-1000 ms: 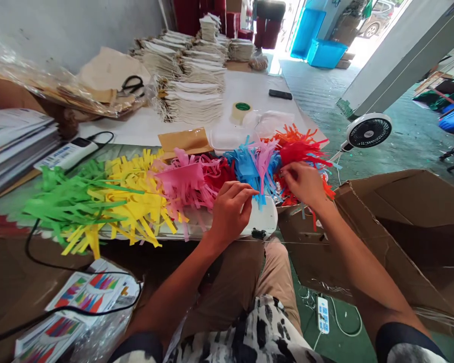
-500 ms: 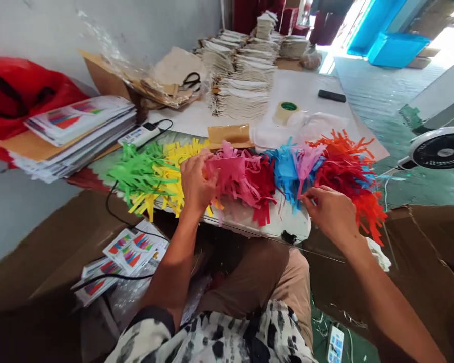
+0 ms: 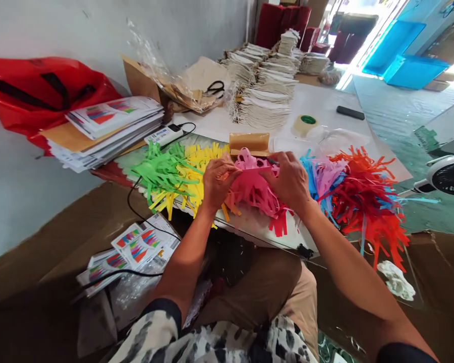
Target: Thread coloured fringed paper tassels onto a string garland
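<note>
Both of my hands grip one pink fringed paper piece (image 3: 251, 187) over the table edge. My left hand (image 3: 216, 182) pinches its left end, fingers closed. My right hand (image 3: 287, 180) holds its right end, fingers curled round it. The pink piece belongs to a row of fringed paper bundles: green (image 3: 159, 171) and yellow (image 3: 196, 166) to the left, blue and lilac (image 3: 321, 179), red (image 3: 366, 201) and orange to the right.
Stacks of printed sheets (image 3: 106, 126) and a red bag (image 3: 38, 96) lie at the left. Piles of folded paper bags (image 3: 265, 96), scissors (image 3: 215, 88), a tape roll (image 3: 304, 123) and a phone (image 3: 350, 112) sit farther back. A small fan (image 3: 448, 176) stands right, cardboard below.
My right hand moved left from the blue bundle to the pink piece, joining my left hand on it. The camera view swung left.
</note>
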Motion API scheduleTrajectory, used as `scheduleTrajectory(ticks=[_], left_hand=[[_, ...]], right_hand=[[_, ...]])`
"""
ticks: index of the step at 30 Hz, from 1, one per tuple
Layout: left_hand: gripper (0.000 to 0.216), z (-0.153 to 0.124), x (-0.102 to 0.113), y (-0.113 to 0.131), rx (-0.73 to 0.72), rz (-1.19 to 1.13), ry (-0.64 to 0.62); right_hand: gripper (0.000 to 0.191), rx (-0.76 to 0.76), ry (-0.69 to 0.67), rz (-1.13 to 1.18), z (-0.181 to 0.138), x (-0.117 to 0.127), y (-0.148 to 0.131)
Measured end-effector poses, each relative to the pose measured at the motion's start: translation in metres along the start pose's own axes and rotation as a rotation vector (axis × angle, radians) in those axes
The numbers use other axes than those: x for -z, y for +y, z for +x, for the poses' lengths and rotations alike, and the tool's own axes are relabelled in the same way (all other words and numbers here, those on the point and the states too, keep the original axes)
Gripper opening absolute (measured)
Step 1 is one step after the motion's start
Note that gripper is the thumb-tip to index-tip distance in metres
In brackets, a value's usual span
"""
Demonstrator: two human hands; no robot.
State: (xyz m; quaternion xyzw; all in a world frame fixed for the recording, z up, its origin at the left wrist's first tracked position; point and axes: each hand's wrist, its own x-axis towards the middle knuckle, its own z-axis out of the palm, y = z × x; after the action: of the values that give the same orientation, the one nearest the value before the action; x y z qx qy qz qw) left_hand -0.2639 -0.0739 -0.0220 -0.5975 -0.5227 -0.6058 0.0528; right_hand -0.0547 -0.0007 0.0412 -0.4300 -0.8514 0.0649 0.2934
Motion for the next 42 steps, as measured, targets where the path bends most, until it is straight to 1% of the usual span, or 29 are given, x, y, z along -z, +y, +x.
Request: scheduleTrajectory(ticks=[2, 3, 7, 10, 11, 12, 14, 15, 16, 18, 19, 20, 24, 27, 29, 31, 33, 35, 39, 42], left_hand=[[0.022, 0.002, 0.001, -0.003, -0.019, 0.015, 0.011], [0.022, 0.002, 0.002, -0.004, -0.023, 0.023, 0.011], [0.029, 0.000, 0.002, -0.010, -0.026, 0.065, -0.026], [0.030, -0.002, 0.003, -0.011, -0.040, 0.100, -0.060], [0.029, -0.001, 0.004, -0.011, -0.045, 0.111, -0.074], [0.027, 0.000, 0.005, -0.009, -0.051, 0.121, -0.087], [0.022, 0.004, 0.007, -0.005, -0.062, 0.130, -0.103], [0.020, 0.007, 0.007, -0.001, -0.064, 0.127, -0.110], [0.017, 0.010, 0.007, 0.002, -0.063, 0.117, -0.115], [0.014, 0.015, 0.006, 0.008, -0.051, 0.073, -0.121], [0.013, 0.018, 0.005, 0.011, -0.037, 0.042, -0.117], [0.015, 0.019, 0.003, 0.012, -0.017, 0.007, -0.105], [0.032, 0.020, -0.002, 0.011, 0.115, -0.113, -0.047], [0.044, 0.013, -0.001, 0.003, 0.284, -0.177, 0.029], [0.048, 0.007, 0.001, -0.001, 0.388, -0.183, 0.092], [0.047, 0.001, 0.003, -0.002, 0.431, -0.159, 0.101], [0.041, -0.004, 0.004, 0.000, 0.418, -0.135, 0.063], [0.031, -0.007, 0.005, 0.003, 0.376, -0.136, 0.022], [0.012, -0.008, 0.003, 0.005, 0.224, -0.157, -0.032], [0.013, -0.008, 0.001, 0.001, 0.112, -0.064, -0.111]], right_hand=[[0.029, -0.106, -0.021, 0.057, 0.002, -0.007, -0.001], [0.026, -0.130, -0.032, 0.090, 0.002, -0.010, 0.000], [0.026, -0.168, -0.060, 0.184, -0.005, -0.015, 0.005], [0.024, -0.175, -0.084, 0.192, -0.010, -0.016, 0.006], [0.022, -0.156, -0.061, 0.184, -0.011, -0.015, 0.005], [0.024, -0.116, -0.020, 0.172, -0.012, -0.014, 0.003], [0.043, 0.015, 0.073, 0.122, -0.013, -0.012, -0.003], [0.049, 0.090, 0.103, 0.086, -0.012, -0.011, -0.006], [0.047, 0.156, 0.113, 0.052, -0.011, -0.010, -0.011], [0.028, 0.234, 0.099, 0.018, -0.008, -0.010, -0.018], [0.020, 0.246, 0.092, 0.024, -0.005, -0.011, -0.021], [0.018, 0.247, 0.089, 0.041, -0.003, -0.011, -0.024], [0.018, 0.223, 0.072, 0.099, 0.005, -0.012, -0.027], [0.017, 0.192, 0.082, 0.175, 0.007, -0.011, -0.026], [0.016, 0.171, 0.113, 0.252, 0.007, -0.012, -0.024], [0.014, 0.168, 0.149, 0.324, 0.006, -0.014, -0.021], [0.013, 0.172, 0.176, 0.382, 0.006, -0.016, -0.018], [0.013, 0.172, 0.186, 0.422, 0.005, -0.018, -0.017], [0.013, 0.146, 0.174, 0.444, 0.007, -0.019, -0.020], [0.011, 0.138, 0.158, 0.457, 0.011, -0.018, -0.020]])
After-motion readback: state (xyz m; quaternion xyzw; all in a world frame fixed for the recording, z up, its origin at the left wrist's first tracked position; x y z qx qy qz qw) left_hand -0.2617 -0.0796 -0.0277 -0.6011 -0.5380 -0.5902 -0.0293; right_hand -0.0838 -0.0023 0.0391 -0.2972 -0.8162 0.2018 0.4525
